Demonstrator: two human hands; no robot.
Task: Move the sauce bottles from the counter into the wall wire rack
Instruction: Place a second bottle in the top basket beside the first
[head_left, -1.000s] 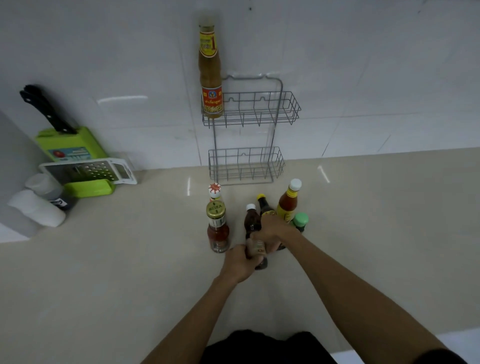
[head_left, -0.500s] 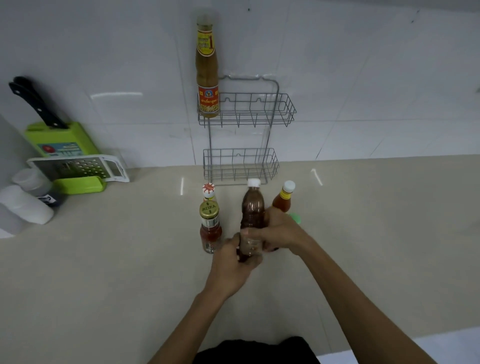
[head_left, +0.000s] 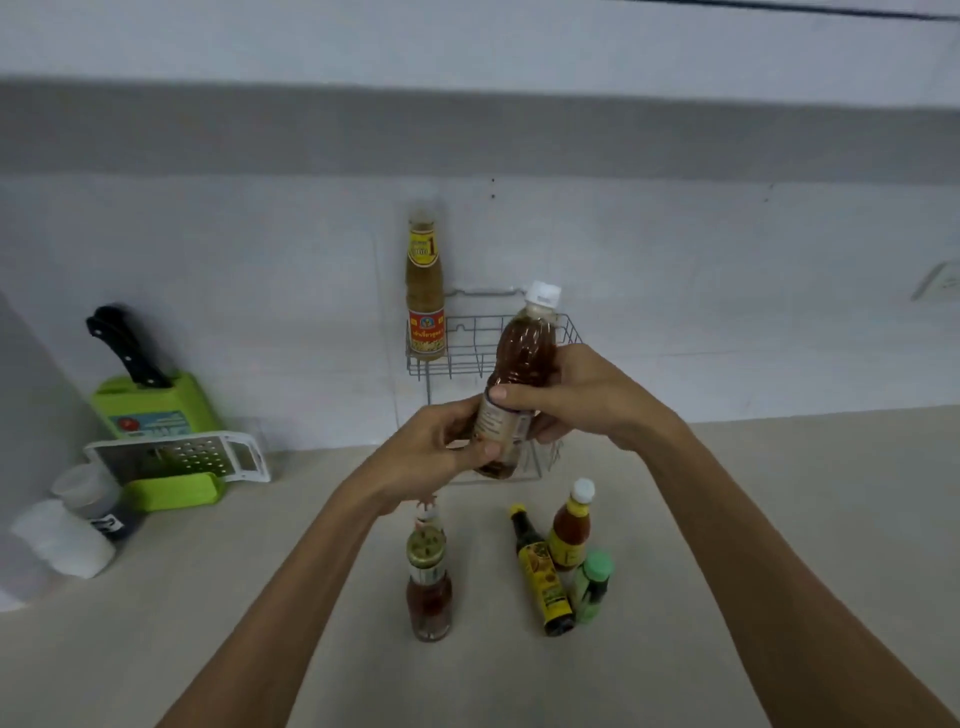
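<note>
Both hands hold a brown sauce bottle (head_left: 524, 353) with a white cap, lifted in front of the wall wire rack (head_left: 457, 358). My left hand (head_left: 431, 457) grips its lower part. My right hand (head_left: 576, 400) wraps its middle. A tall yellow-labelled bottle (head_left: 425, 291) stands in the left end of the rack's upper basket. On the counter stand a red sauce bottle with a gold lid (head_left: 428, 587), a dark slim bottle with a yellow label (head_left: 540, 571), an orange bottle with a white cap (head_left: 571, 530) and a small green bottle (head_left: 592, 587). The rack's lower basket is mostly hidden behind my hands.
At the left, a green knife block (head_left: 156, 415) with a black-handled knife (head_left: 124, 348) leans against the wall. A white grater (head_left: 176, 457) rests on it. White containers (head_left: 62, 535) stand at the far left. The beige counter (head_left: 779, 519) stretches right.
Both hands have lifted the brown bottle off the counter up to the level of the rack's upper basket. The view has tilted upward, showing more wall.
</note>
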